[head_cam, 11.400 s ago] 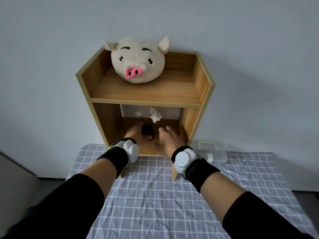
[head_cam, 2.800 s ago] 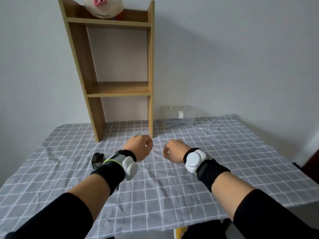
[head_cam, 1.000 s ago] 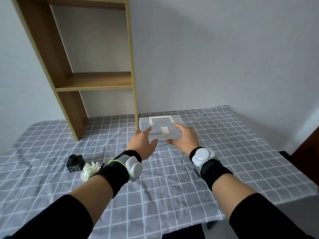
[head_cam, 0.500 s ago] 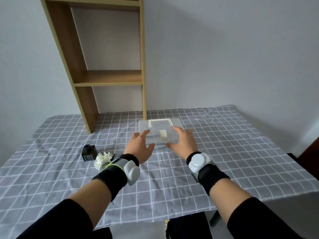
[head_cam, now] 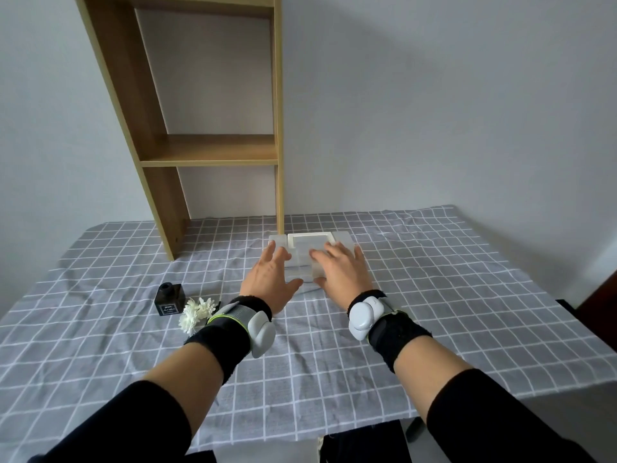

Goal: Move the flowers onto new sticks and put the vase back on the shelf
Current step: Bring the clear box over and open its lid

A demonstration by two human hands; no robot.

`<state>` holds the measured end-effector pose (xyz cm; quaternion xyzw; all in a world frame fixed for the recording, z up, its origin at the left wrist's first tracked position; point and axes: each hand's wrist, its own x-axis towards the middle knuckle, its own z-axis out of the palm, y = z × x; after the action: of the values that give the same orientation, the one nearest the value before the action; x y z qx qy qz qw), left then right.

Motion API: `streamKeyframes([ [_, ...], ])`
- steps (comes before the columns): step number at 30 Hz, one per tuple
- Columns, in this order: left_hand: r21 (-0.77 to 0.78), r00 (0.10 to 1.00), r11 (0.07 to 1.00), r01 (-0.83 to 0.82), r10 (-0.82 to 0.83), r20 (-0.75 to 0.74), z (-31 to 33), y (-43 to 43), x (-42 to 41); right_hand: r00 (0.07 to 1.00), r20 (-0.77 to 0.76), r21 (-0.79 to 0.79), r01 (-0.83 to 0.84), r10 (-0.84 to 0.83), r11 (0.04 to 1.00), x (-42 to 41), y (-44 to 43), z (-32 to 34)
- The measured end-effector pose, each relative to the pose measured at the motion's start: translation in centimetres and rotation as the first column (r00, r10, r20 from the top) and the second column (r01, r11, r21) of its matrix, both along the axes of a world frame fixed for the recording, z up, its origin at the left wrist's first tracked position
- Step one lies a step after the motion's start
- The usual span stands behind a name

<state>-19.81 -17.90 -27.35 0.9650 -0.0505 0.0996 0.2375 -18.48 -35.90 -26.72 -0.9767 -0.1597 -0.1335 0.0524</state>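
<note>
Your left hand (head_cam: 271,279) lies with fingers spread at the left end of the clear plastic box (head_cam: 312,250), the palm at its near-left corner and the thumb reaching along its near edge. Your right hand (head_cam: 344,270) rests flat on the lid, fingers spread and pointing away from you, covering the right half of the box. Neither hand grips anything; both are open against the box. Each wrist carries a black band with a pale grey module.

The box sits closed on the counter (head_cam: 434,295), which is covered with a grey grid-pattern cloth. A white rectangular frame shows on its lid at the far side. The walls are translucent; thin dark lines show through the near wall between your hands, but you cannot tell what they are.

The vase (head_cam: 169,299), a small black square bottle with a round neck and a label on its front, stands upright on the counter to the left of your left wrist, well apart from the box. The flowers (head_cam: 196,314), a cluster of white blooms, lie on the cloth just beside the vase on its right, close to your left wristband.

The shelf (head_cam: 207,152), a tall wooden unit, stands at the back of the counter, its right upright just behind the box's far-left corner. The visible shelf board carries nothing.
</note>
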Motion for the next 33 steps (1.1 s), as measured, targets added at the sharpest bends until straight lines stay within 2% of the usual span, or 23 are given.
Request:
streamKeyframes([
  [12,-0.006,1.0,1.0,-0.005,0.005,0.026,-0.2,0.0,0.6,0.997,-0.037,-0.211,-0.079,0.073,0.974,0.5,-0.3,0.7],
  [14,-0.005,0.999,1.0,-0.009,0.009,0.039,-0.2,0.1,0.5,0.995,-0.014,-0.158,-0.098,0.097,0.983,0.5,-0.5,1.1],
  [17,-0.007,0.999,1.0,-0.007,0.007,0.044,-0.1,0.1,0.4,0.996,0.018,0.006,-0.082,0.082,0.997,0.6,-1.1,2.3],
  [19,-0.031,0.999,1.0,0.002,-0.001,0.038,0.1,0.2,0.4,0.994,0.002,0.035,-0.106,0.106,0.994,1.1,-1.4,3.2],
  [23,-0.18,0.999,0.984,-0.011,0.016,0.028,0.4,0.4,0.5,0.992,-0.04,0.114,-0.114,0.12,0.987,2.2,-1.3,4.5],
  [25,-0.266,1.0,0.964,-0.023,0.028,0.014,0.2,0.5,0.3,0.996,-0.021,0.106,-0.087,0.09,0.991,2.7,-1.0,5.0],
  [29,-0.317,0.999,0.948,-0.04,0.027,-0.044,-0.3,0.8,0.2,0.991,0.131,0.038,-0.011,0.006,0.999,4.2,-0.3,6.8],
  [33,-0.211,0.998,0.976,-0.05,0.041,-0.047,-0.7,1.6,0.4,0.979,0.184,-0.028,0.094,-0.087,0.995,6.0,0.9,8.6],
])
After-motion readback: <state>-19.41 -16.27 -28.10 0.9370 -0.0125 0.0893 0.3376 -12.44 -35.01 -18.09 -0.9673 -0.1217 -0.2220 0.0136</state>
